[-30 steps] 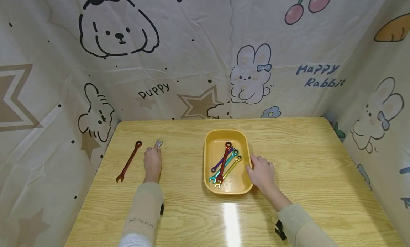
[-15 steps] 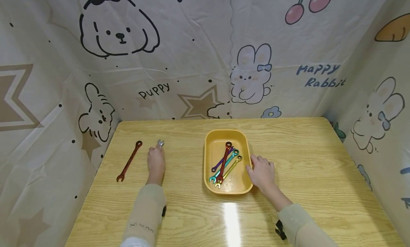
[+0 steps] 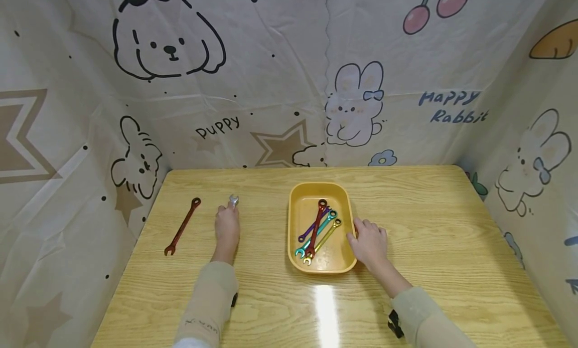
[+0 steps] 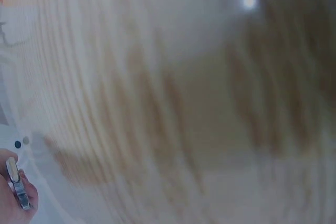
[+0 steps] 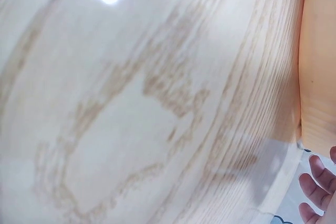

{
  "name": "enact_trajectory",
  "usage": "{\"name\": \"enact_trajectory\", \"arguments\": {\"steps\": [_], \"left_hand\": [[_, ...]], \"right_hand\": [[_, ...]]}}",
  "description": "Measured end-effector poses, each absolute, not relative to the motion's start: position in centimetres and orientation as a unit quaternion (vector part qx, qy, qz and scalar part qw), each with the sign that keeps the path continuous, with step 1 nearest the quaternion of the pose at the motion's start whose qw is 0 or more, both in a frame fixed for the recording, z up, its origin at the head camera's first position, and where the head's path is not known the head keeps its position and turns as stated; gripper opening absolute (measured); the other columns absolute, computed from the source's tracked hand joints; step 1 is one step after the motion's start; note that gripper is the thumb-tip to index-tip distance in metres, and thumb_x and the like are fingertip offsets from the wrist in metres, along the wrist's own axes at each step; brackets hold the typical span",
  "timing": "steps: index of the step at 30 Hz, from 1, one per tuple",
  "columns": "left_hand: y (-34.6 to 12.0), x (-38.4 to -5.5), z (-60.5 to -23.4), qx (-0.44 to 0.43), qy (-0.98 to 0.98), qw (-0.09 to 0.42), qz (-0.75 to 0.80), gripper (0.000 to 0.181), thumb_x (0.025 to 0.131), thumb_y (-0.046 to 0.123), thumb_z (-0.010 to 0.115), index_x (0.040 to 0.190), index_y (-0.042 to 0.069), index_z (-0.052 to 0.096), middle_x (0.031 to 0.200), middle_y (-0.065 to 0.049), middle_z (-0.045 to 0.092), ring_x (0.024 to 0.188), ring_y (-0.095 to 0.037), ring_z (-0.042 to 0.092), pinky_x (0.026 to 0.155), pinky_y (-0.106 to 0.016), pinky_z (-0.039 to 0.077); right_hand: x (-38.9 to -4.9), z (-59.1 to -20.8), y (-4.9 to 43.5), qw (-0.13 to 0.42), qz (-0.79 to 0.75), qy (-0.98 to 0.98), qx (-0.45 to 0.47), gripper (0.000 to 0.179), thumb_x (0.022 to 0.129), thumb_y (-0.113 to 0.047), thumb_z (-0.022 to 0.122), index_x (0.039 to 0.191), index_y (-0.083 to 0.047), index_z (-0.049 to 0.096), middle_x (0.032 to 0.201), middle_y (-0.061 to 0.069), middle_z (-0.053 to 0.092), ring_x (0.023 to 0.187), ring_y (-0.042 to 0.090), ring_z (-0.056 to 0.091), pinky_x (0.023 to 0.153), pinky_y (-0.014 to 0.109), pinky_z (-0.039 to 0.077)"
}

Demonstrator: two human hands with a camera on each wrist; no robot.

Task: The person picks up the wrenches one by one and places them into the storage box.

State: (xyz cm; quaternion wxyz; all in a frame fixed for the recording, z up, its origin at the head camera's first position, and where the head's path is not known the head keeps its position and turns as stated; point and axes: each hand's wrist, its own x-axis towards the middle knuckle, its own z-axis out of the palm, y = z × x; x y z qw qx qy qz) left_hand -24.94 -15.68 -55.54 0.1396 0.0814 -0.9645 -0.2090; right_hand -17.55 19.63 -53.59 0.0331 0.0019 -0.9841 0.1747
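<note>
My left hand (image 3: pixel 227 226) grips a silver wrench (image 3: pixel 233 200), whose open-ended head sticks out past the fingers. In the left wrist view the same hand (image 4: pixel 16 195) shows at the lower left with the metal wrench (image 4: pixel 18 184) across it. The rest of its shaft is hidden by the hand in the head view. My right hand (image 3: pixel 369 241) rests at the right wall of a yellow plastic bin (image 3: pixel 334 260), thumb at the rim and fingers loosely spread. Inside the bin lie a red wrench (image 3: pixel 316 230), a teal wrench (image 3: pixel 321 232), a yellow wrench (image 3: pixel 327 240) and a purple wrench (image 3: pixel 309 231), crossing one another.
Left of my left hand, another red wrench (image 3: pixel 182 227) lies slanted on the wooden table (image 3: pixel 266 298). A printed cloth (image 3: pixel 280 87) hangs behind the table's far edge and along both sides. Bare wood separates my left hand from the bin.
My left hand has slid a little to the right with the silver wrench in its grip. My right hand, the bin and the wrenches in it stay where they were.
</note>
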Motion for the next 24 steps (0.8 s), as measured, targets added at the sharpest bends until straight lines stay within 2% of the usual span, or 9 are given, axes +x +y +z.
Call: {"name": "enact_trajectory", "arguments": {"steps": [9,17,24], "left_hand": [[-14.6,-24.7,-55.0,0.071,-0.964,0.15,-0.208,0.027,0.089,0.011,0.057,0.109,-0.007,0.059,0.082,-0.024,0.056,0.068,-0.038,0.059,0.058,-0.043,0.051],[-13.5,-24.6,-54.5,0.048,-0.964,0.186,-0.186,0.028,0.088,0.012,0.059,0.11,-0.005,0.06,0.081,-0.023,0.058,0.066,-0.035,0.06,0.056,-0.041,0.051],[-12.3,-24.3,-53.6,0.032,-0.97,0.195,-0.138,0.029,0.087,0.016,0.061,0.11,-0.001,0.063,0.082,-0.021,0.061,0.065,-0.032,0.06,0.056,-0.039,0.05]], "right_hand": [[-17.5,-53.7,19.7,0.034,0.176,-0.984,0.002,0.031,0.087,-0.029,0.052,0.11,-0.008,0.054,0.1,0.016,0.059,0.096,0.035,0.052,0.085,0.052,0.033],[-17.5,-53.6,19.7,0.034,0.179,-0.983,0.003,0.031,0.087,-0.029,0.052,0.109,-0.008,0.054,0.098,0.015,0.059,0.094,0.035,0.053,0.084,0.052,0.034],[-17.5,-53.6,19.6,0.032,0.178,-0.983,0.005,0.033,0.087,-0.03,0.052,0.112,-0.008,0.054,0.1,0.016,0.06,0.095,0.035,0.053,0.084,0.052,0.034]]}}
